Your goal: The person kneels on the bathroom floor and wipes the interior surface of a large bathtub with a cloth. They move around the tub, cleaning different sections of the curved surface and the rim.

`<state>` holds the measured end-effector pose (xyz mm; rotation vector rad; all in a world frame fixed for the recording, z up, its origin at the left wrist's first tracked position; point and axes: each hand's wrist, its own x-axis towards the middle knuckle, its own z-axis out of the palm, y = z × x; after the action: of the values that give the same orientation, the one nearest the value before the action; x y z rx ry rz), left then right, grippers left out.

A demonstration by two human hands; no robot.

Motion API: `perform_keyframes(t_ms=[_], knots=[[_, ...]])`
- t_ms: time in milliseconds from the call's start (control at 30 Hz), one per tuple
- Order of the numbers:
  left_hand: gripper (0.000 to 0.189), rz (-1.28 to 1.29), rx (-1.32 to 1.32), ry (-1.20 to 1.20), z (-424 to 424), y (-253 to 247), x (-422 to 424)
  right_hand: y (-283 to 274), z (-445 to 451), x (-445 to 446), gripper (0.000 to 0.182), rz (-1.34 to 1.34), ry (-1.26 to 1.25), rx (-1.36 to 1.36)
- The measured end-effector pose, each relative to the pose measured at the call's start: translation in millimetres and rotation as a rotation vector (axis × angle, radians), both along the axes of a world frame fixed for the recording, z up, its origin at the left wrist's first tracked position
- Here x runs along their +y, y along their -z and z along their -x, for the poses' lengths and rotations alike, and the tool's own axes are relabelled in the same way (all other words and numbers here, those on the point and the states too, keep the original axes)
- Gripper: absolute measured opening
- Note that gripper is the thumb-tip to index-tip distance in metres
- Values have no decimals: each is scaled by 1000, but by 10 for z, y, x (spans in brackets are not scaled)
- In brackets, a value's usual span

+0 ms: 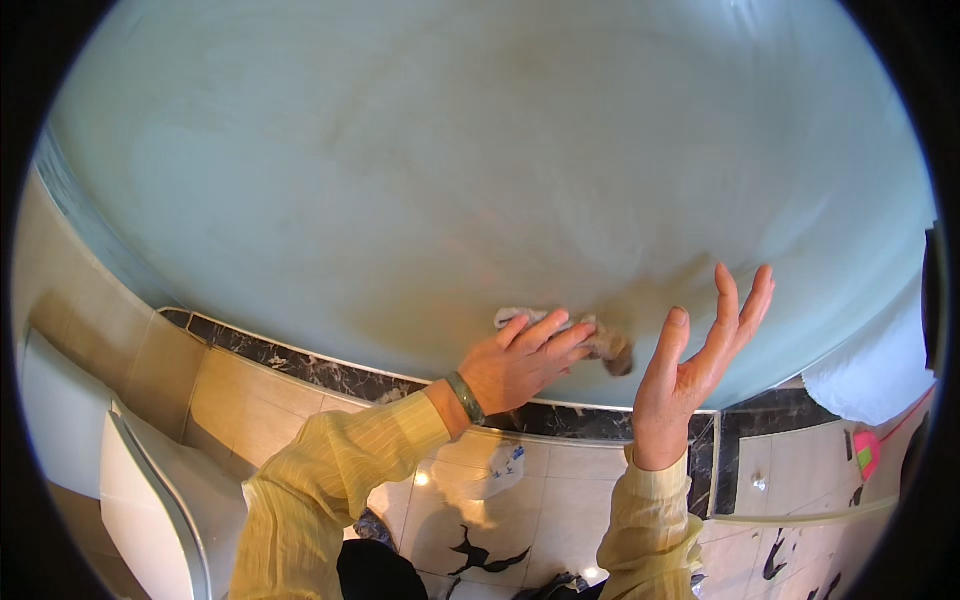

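Observation:
A bunched cloth, pale at one end and brownish at the other [615, 352], lies under my left hand [517, 360], whose fingers press it flat against a large frosted glass panel [450, 187]. A dark green bangle [466, 398] circles that wrist. To the right, my right hand [690, 367] is raised in front of the glass near its lower edge, fingers spread and holding nothing. Whether its fingertips touch the glass, I cannot tell.
Dark marble edging [315, 367] runs below the glass. A white toilet [150, 502] stands at the lower left. Black scraps [487, 556] and a clear plastic bag [499, 469] lie on the floor tiles. White sheeting [870, 375] and a pink-and-green item [866, 455] are at the right.

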<state>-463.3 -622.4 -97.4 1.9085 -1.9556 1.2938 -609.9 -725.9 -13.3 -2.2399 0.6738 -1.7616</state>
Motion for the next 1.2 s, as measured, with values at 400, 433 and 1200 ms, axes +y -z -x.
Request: perform_keyframes(t_ms=[400, 433, 1200], knots=[[47, 458, 114, -20, 128, -1192, -299, -6, 202, -125, 35, -66, -178, -294], [45, 435, 145, 0, 144, -968, -292, 26, 210, -100, 34, -118, -213, -284], [24, -54, 596, 238, 204, 1710, 293, 2118, 102, 298, 20, -585, -509, 558]])
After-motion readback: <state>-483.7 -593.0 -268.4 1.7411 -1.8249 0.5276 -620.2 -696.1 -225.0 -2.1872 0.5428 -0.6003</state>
